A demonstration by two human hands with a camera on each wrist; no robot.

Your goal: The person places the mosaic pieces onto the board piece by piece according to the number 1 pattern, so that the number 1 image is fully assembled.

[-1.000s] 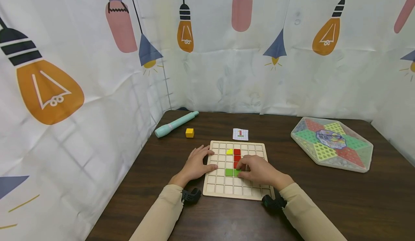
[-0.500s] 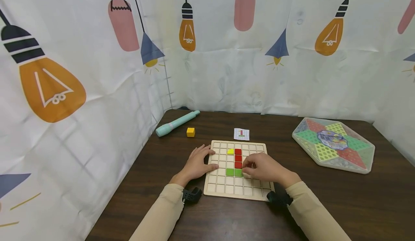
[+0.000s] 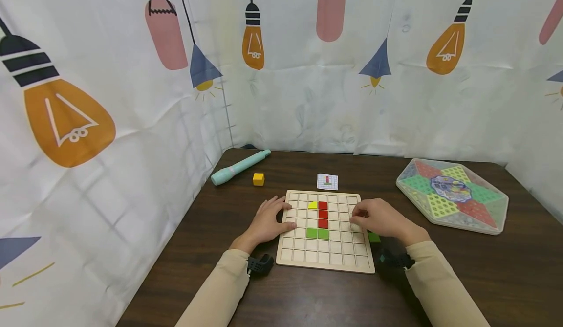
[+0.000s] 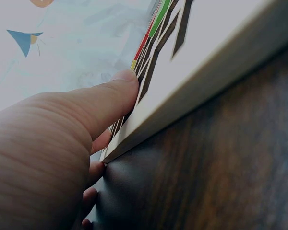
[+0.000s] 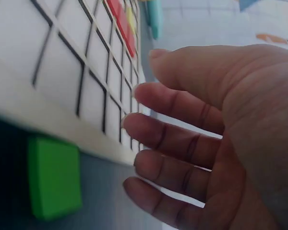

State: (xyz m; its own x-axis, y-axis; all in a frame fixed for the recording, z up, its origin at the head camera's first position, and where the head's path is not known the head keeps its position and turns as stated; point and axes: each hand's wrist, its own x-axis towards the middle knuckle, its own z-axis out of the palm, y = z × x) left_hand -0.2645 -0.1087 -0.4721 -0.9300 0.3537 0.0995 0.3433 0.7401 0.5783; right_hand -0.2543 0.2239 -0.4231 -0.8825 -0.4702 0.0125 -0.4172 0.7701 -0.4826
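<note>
My left hand (image 3: 266,223) rests on the left edge of a light wooden grid board (image 3: 347,256), thumb laid over the rim in the left wrist view. Three red squares (image 3: 323,214) stand in a column on the board, with a yellow piece (image 3: 313,205) beside the top one. Below them lie two green squares (image 3: 317,233) side by side. Over the board's right edge hovers my right hand (image 3: 382,218), fingers loosely bent and holding nothing in the right wrist view. A green block (image 5: 55,177) lies on the table just off that edge, partly hidden by this hand in the head view.
Behind the board lies a small printed pattern card (image 3: 327,182). A yellow cube (image 3: 258,179) and a mint-green tube (image 3: 241,167) are at the back left. At the right sits a flat hexagonal plastic box (image 3: 453,195) on the dark wooden table (image 3: 308,297).
My right hand has left the green squares and moved right to the board's edge, uncovering the right-hand green square and part of the green block. My left hand stays put.
</note>
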